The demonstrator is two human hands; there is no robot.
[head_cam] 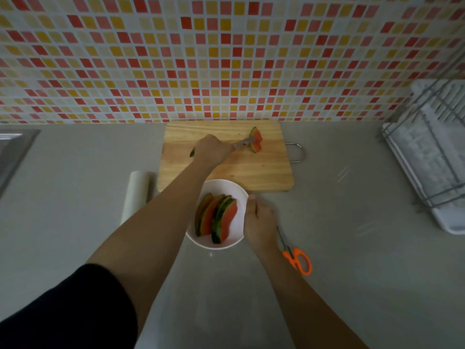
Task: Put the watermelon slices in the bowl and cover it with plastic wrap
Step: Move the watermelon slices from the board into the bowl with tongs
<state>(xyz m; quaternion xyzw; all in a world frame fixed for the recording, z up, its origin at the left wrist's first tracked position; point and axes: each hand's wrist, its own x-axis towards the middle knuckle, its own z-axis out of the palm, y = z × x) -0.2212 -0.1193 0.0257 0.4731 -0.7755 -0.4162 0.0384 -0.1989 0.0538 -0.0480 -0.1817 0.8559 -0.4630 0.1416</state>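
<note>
A white bowl (222,185) stands on the counter in front of the wooden cutting board (251,172). Several watermelon slices (216,219) stand on edge inside it. My right hand (260,224) grips the bowl's right rim, thumb on the edge. My left hand (212,149) reaches over the board, closed around a knife (245,142). The blade points right and touches a last watermelon slice (256,140) at the board's far right. A dark green end (192,152) pokes out at the hand's left side. A roll of plastic wrap (137,197) lies left of the bowl.
Orange-handled scissors (298,260) lie just right of my right wrist. A wire dish rack (427,152) on a white tray fills the right edge. A sink (12,152) shows at the far left. A tiled wall rises directly behind the board.
</note>
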